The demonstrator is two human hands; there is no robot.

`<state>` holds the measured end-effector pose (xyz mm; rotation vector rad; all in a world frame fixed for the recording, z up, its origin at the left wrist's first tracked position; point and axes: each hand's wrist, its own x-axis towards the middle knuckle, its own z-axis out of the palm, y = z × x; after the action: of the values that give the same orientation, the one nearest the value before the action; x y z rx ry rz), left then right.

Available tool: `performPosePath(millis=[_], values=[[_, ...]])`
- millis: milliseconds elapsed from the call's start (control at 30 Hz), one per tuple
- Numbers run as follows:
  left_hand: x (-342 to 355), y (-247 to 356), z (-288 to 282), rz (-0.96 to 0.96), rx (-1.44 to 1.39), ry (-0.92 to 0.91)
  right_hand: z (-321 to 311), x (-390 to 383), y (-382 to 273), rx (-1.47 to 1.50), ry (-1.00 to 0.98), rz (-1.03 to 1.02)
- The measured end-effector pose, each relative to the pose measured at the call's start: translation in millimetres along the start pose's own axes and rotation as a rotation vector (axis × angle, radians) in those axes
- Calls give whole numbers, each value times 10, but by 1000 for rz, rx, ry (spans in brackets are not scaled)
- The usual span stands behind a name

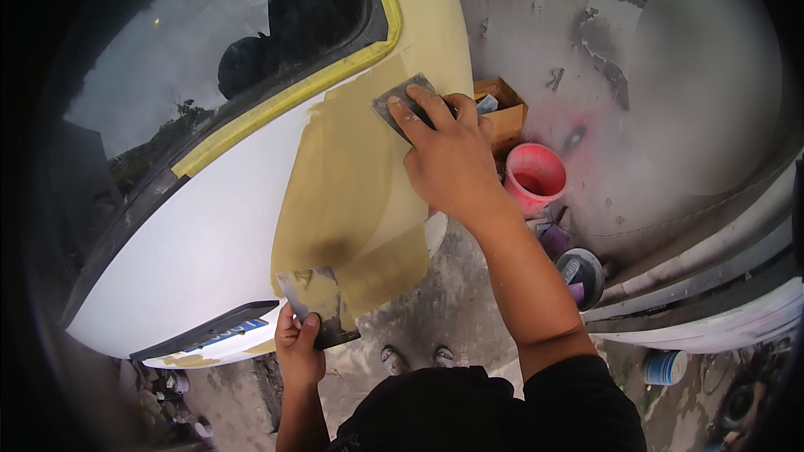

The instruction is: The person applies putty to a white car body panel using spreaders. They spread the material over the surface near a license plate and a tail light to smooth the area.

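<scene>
A white car body panel [209, 234] carries a broad coat of tan body filler [343, 159]. My right hand [448, 146] presses a dark, flat putty spreader [404, 102] against the upper part of the coat, fingers spread over its back. Lower down, my left hand [300, 350] pinches a putty board [322, 301] between thumb and fingers. A dab of tan filler lies on that board, which overlaps the coated panel in view. Whether the board touches the panel, I cannot tell.
Yellow masking tape [285, 105] edges the car's window. Right of the car are a cardboard box [507, 117], a red bucket [536, 176] and a dark round container [580, 276]. A blue-striped can [666, 367] lies at lower right. My feet [419, 357] stand on stained concrete.
</scene>
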<state>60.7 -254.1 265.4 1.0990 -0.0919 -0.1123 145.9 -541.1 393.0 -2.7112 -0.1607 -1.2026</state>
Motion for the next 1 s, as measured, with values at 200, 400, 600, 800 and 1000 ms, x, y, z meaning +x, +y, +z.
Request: performPosePath(millis=[200,400,600,800,1000], values=[[-2,-55,7,13,18,18,165,-321,-76,57,-19,43],[-72,-115,-100,11,29,41,401,-716,-188,110,-73,129],[-64,-118,-273,-34,64,-11,656,-1088,-369,164,-114,243],[-15,-24,-454,-68,116,-68,889,-1417,-627,236,-111,365],[19,19,-730,-81,183,-103,1252,-1773,-955,340,-53,451]])
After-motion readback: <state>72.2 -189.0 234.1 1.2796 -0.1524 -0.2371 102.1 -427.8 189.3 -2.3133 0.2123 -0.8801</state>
